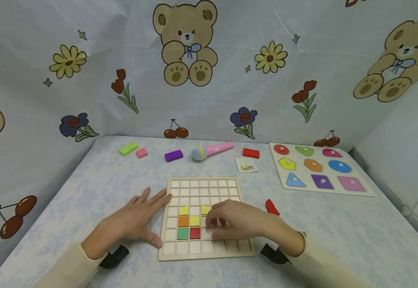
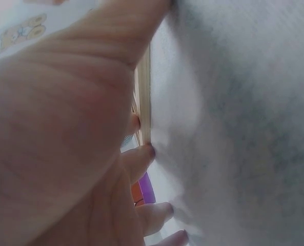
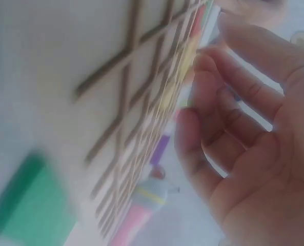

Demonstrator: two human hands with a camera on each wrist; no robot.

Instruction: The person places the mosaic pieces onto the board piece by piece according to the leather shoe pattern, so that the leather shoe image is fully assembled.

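A wooden grid board (image 1: 216, 254) lies flat on the table. My left hand (image 1: 129, 222) rests at its left edge, fingers spread and straight, thumb near the lower left corner; the left wrist view shows the fingertips along the wooden side. On the grid sit an orange tile (image 1: 183, 221), a green tile (image 1: 182, 234), a red tile (image 1: 195, 233) and several yellow pieces (image 1: 194, 221). Over the board's right half, my right hand (image 1: 239, 220) has bent fingers and a gap between thumb and index finger, with nothing visible there. A blurred green block (image 3: 34, 205) shows low in the right wrist view.
Red pieces (image 1: 272, 207) lie right of the board. Behind it are a pattern card (image 1: 246, 165), a red block (image 1: 251, 153), a toy microphone (image 1: 214, 151), a purple block (image 1: 173, 156), a pink block (image 1: 141, 153) and a lime block (image 1: 128, 149). A shape puzzle (image 1: 284, 183) lies far right.
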